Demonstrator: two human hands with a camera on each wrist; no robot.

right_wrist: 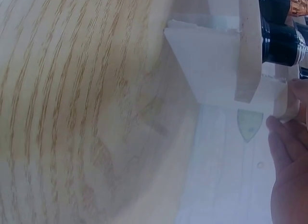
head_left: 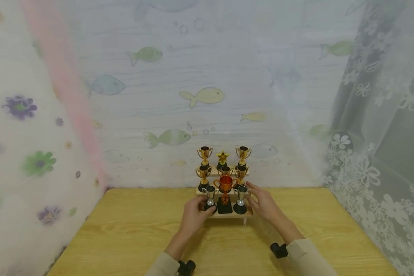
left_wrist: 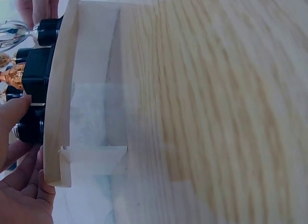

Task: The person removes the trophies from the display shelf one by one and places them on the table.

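A three-tier wooden display rack (head_left: 227,216) stands on the table with small trophy cups on every tier. At the left end of its bottom tier my left hand (head_left: 193,215) pinches the black base of a silver trophy (head_left: 210,193), thumb in front. The base (left_wrist: 32,124) stands on the board. My right hand (head_left: 265,204) holds the rack's right end near the middle tier, thumb and fingertips at the board's edge. Beside it stands another silver trophy (head_left: 241,194). An orange trophy (head_left: 225,184) on a square black base is between the silver ones.
Gold trophies (head_left: 203,173) line the middle tier. Above, a gold star trophy (head_left: 222,157) stands between two gold cups (head_left: 243,153). A fish-patterned wall cloth (head_left: 172,96) hangs behind the wooden table (head_left: 134,230); lace curtain (head_left: 383,184) hangs at right.
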